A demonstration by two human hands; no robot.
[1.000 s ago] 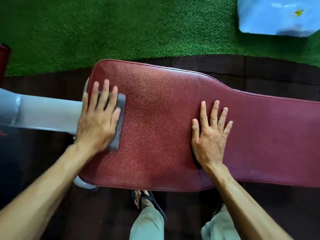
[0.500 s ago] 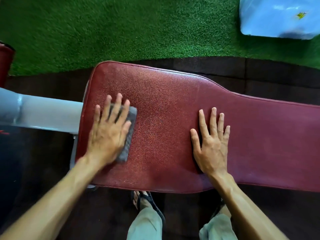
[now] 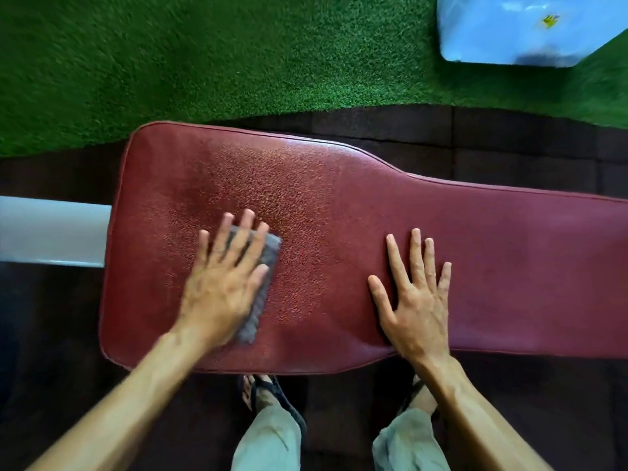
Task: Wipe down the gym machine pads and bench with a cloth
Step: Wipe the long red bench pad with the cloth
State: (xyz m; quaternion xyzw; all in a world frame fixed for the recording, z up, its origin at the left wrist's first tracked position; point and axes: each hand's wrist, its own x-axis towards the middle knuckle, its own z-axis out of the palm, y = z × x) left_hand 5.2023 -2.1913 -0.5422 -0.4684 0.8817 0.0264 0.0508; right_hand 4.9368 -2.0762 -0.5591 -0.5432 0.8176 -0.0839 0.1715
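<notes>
Head view, read from left to right. At the far left I see a pale grey metal beam (image 3: 51, 231) running under the end of the red padded bench (image 3: 339, 205), which serves as the worktop and spans the frame from its broad left end to a narrower section at the right edge.

On the broad section, the left hand (image 3: 222, 283) lies palm down on a grey cloth (image 3: 263, 283). Its forearm enters from the lower left corner and angles up and to the right. The fingers (image 3: 234, 232) are straight and slightly spread, pressing the cloth flat against the worktop; they do not curl around it. The cloth shows along the thumb side of the hand and between the fingertips, the rest being hidden beneath the palm. The hand and cloth are slightly blurred.

Further right, well apart from the cloth, the right hand (image 3: 416, 300) rests palm down on the bare vinyl near the worktop's near edge. Its fingers are straight and fanned apart, holding nothing; the forearm enters from the lower right.

Beyond the worktop I see green artificial turf (image 3: 238, 52), with a pale blue box (image 3: 509, 32) at the upper right. Dark floor mats (image 3: 509, 141) surround the bench.
</notes>
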